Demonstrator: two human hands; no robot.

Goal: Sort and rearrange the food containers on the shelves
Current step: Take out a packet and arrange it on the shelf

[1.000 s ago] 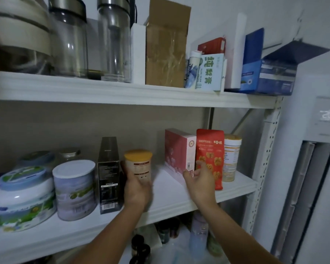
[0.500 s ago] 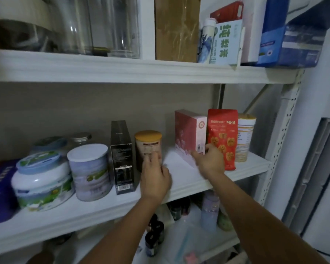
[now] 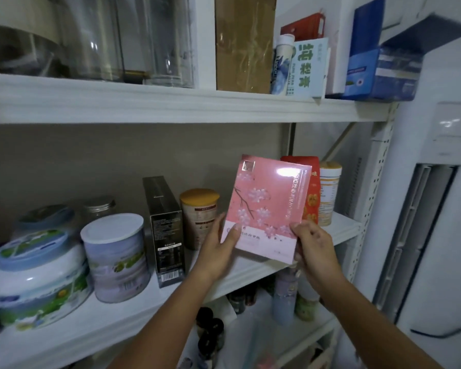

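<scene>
Pink box (image 3: 266, 209) gripped at its lower corners by left hand (image 3: 218, 251) and right hand (image 3: 314, 251), held before the middle shelf (image 3: 117, 315).

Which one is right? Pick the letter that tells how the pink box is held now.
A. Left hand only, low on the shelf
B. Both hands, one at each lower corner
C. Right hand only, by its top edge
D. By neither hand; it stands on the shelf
B: the left hand grips the lower left corner of the pink box and the right hand grips the lower right corner, holding it up in front of the shelf.
</scene>
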